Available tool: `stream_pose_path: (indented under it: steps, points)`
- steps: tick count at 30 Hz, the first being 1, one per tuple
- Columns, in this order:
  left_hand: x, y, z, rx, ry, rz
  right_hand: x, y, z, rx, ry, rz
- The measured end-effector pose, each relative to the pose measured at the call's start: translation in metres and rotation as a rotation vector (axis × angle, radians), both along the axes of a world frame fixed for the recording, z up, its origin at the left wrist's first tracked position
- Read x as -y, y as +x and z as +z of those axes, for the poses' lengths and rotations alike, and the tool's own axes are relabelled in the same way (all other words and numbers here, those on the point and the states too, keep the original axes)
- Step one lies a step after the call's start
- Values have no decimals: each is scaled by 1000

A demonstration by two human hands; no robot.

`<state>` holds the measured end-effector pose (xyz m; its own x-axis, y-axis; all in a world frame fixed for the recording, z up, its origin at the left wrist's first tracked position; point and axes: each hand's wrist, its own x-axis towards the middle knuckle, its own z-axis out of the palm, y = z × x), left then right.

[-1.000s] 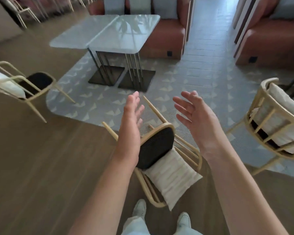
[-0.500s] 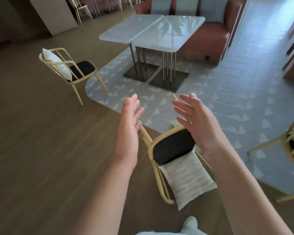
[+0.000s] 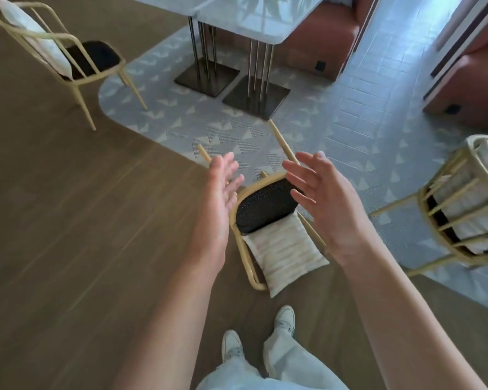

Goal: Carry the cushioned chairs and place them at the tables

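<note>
Both hands (image 3: 217,198) (image 3: 324,198) open above tipped chair (image 3: 268,220).

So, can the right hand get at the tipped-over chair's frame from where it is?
Probably yes. The right hand hangs open, holding nothing, above the black seat of the tipped chair, and nothing lies between it and the frame. The left hand is open on the other side.
</note>
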<state>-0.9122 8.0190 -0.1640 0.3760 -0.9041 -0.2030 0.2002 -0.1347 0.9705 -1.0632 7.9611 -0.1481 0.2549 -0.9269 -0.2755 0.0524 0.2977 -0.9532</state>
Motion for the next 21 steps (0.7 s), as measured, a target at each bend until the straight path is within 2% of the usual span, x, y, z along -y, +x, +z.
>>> stream_pose_path:
  steps: [4, 12, 21]
  points:
    - [-14, -7, -6, -33, 17, 11, -14, -5, -7, -8, 10, 12]
    - [-32, -36, 1, 18, 0, 59, -25, -26, -3, 42, -4, 98]
    - [-30, -136, -14, 48, 75, 156, -21, -129, -27, 55, 57, 119]
